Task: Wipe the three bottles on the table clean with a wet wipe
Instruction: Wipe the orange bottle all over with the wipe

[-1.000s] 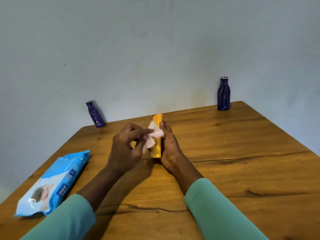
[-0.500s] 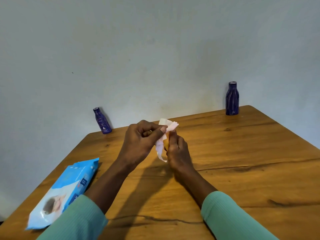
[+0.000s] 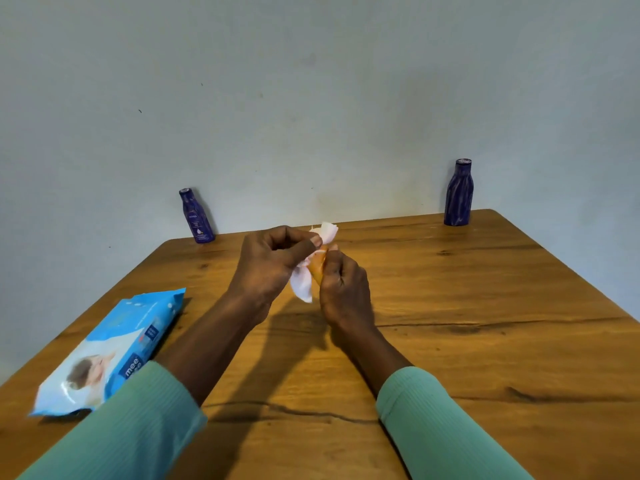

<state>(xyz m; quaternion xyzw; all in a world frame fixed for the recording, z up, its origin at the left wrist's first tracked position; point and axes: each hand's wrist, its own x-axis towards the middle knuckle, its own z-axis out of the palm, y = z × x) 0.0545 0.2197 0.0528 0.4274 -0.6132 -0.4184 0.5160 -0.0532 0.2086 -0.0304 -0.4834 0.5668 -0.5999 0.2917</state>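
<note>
Above the middle of the wooden table (image 3: 485,306), my right hand (image 3: 343,289) grips a small orange bottle (image 3: 317,266); only a strip of it shows between my fingers. My left hand (image 3: 266,265) pinches a white wet wipe (image 3: 301,285) against the bottle's top, and the wipe's loose end hangs down between my hands. A small dark blue bottle (image 3: 195,216) stands at the far left edge by the wall. A larger dark blue bottle (image 3: 459,194) stands upright at the far right corner.
A blue pack of wet wipes (image 3: 110,348) lies flat on the table near its left edge, beside my left forearm. A pale wall rises right behind the table's far edge.
The wipe has slid up over the orange bottle's top, which was bare a second ago. My right hand now closes around more of the bottle. The camera view has shifted slightly.
</note>
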